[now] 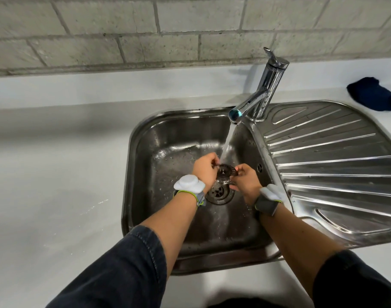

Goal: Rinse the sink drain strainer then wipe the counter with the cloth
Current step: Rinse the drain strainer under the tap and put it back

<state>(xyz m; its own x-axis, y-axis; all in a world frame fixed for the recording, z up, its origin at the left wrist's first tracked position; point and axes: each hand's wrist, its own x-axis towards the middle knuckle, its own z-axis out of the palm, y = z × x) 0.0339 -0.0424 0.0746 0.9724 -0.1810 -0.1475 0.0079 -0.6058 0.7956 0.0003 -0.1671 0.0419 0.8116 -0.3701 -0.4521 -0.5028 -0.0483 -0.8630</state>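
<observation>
Nearest the camera, at the bottom of the frame, two dark denim sleeves are being held out over the front edge of the sink (pixel 150 121), each forearm ending in a wrist strapped with a white and grey band. Just below the middle of the frame the drain strainer (pixel 226 170) is being gripped between both hands above the open drain (pixel 219 192): the left hand (pixel 204 170) is closed with its fingertips pinching the strainer's left rim, and the right hand (pixel 247 176) is closed the same way on the right rim. Water is being run from the tap (pixel 260 94), and the stream is falling onto the strainer's upper face. The strainer is being judged as a small, light, rigid metal disc, perforated and now wet, so it is likely to be slippery; a rim pinch on opposite sides, as is being used, looks like the surest hold, with the centre left clear for the water. A slip would probably drop it into the basin, not harm it. The dark blue cloth (pixel 373 94) is lying bunched at the upper right of the frame on the white counter (pixel 56 174), well apart from the hands, and is being judged soft and easily gathered in one hand.
</observation>
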